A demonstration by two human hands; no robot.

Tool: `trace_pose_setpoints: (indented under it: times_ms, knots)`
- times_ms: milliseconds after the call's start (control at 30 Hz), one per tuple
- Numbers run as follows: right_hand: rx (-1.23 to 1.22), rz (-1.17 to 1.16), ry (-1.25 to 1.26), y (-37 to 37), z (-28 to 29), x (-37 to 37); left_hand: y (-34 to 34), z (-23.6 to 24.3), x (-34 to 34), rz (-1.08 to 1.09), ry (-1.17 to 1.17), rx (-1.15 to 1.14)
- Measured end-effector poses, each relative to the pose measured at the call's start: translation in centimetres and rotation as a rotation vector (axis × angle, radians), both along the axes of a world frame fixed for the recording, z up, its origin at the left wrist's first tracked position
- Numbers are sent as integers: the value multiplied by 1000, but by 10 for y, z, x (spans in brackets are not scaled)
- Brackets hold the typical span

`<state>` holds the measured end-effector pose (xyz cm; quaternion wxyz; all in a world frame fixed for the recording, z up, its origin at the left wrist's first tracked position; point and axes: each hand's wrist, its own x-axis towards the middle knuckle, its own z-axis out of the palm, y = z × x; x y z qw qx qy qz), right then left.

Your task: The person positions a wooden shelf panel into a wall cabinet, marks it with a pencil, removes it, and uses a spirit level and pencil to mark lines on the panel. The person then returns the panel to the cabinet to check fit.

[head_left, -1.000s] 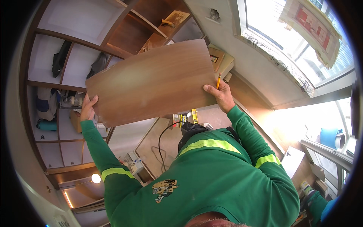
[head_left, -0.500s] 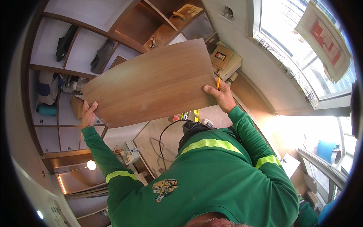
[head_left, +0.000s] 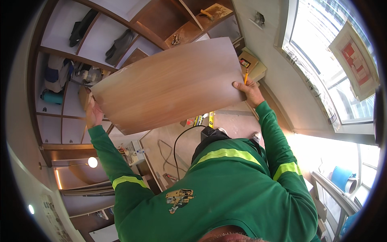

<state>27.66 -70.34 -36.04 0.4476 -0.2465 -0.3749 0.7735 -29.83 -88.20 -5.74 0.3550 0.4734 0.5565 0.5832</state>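
Note:
A flat wooden board [head_left: 169, 86] with brown grain is held up in front of me, tilted so its left end sits lower. My left hand [head_left: 94, 113] is closed on the board's left edge. The right edge is gripped by my right hand [head_left: 250, 92], its thumb lying on the face and its other fingers mostly hidden behind. A yellow pencil [head_left: 246, 76] sticks up from between the fingers of that same hand.
Open shelving [head_left: 72, 36] with shoes, a turquoise bottle [head_left: 51, 97] and bags rises at left. Cardboard boxes [head_left: 248, 60] stand beyond the board's right end. A window [head_left: 322, 56] is at right. A black cable [head_left: 177, 145] and a yellow level [head_left: 211, 119] lie on the floor.
My view has turned slightly. The board's face has tilted and catches more light. My left thumb no longer lies plainly across its face; both hands still hold the board.

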Motion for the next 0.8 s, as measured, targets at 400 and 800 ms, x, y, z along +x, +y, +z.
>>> trace_pose_setpoints:
  times_ms: [400,800]
  knots:
    - [334,15,-366,94,95,84,38,34,77,-460,841,-678]
    - [752,92,-943,140,227,108,145,-101,259,-640,411,-563]
